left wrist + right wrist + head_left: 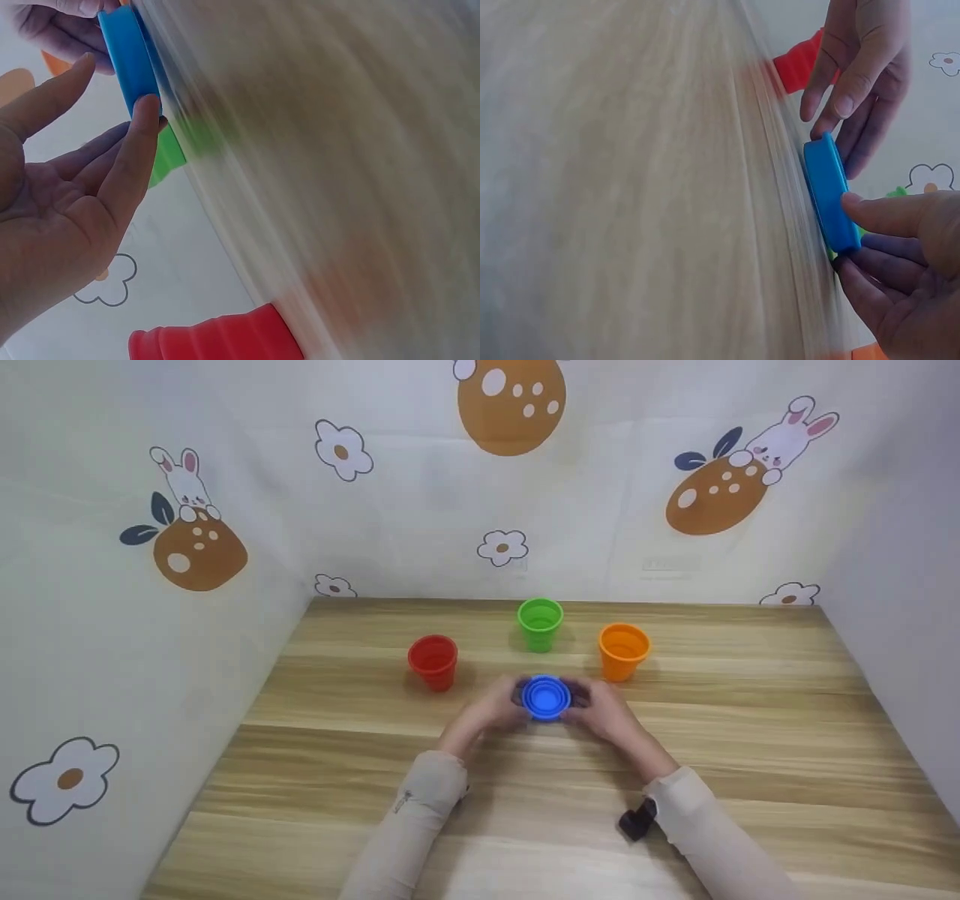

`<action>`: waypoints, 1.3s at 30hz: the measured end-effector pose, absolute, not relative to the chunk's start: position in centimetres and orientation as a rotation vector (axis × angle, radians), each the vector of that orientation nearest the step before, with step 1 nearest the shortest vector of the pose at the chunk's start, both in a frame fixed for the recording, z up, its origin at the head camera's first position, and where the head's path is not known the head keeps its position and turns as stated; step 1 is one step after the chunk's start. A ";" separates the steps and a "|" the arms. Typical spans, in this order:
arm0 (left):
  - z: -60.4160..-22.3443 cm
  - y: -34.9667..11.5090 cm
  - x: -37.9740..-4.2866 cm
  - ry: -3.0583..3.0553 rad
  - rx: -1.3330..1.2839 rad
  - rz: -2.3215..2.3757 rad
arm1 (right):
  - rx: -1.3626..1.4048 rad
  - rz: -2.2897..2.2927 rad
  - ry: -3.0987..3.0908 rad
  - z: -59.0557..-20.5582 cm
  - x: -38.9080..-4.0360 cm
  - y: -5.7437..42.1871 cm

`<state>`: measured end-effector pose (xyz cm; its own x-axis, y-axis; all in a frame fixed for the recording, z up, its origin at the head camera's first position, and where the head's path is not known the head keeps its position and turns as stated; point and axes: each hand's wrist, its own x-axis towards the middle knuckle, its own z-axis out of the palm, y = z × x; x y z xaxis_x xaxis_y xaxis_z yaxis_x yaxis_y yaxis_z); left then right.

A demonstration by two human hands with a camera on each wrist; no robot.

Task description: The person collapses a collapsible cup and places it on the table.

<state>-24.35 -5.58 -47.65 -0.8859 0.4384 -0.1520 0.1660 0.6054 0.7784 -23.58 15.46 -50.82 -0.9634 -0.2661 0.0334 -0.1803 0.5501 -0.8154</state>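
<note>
A blue collapsible cup (546, 697), folded down into a flat ringed disc, is between my two hands near the table's middle. In the right wrist view, my right hand (907, 262) pinches the cup's side with the thumb (877, 214) on one face and fingers at the far edge. My left hand (82, 172) is at the cup's opposite side, fingers mostly straight; one fingertip (148, 109) meets the rim while another stands off it. Beyond the hands, a red cup (433, 661), a green cup (540, 624) and an orange cup (622, 651) stand upright and extended.
The wood-grain table (315, 810) meets a patterned cloth wall (420, 510) behind the cups, with more wall on both sides. A black strap piece (637, 820) hangs below the right sleeve (697, 810).
</note>
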 end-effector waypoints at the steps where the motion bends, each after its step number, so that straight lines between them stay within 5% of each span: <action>1: -47.7 -5.6 -24.3 2.503 0.489 1.171 | -0.394 -1.388 2.683 -50.8 -23.6 15.5; 39: -46.6 -7.1 -25.7 2.546 0.281 1.447 | -0.257 -1.808 2.498 -49.4 -24.6 15.8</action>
<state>-25.72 -7.14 -46.62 -0.9620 0.2614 -0.0785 0.0663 0.5031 0.8617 -24.60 15.81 -49.37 -0.9851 -0.1615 0.0588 -0.1063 0.3039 -0.9468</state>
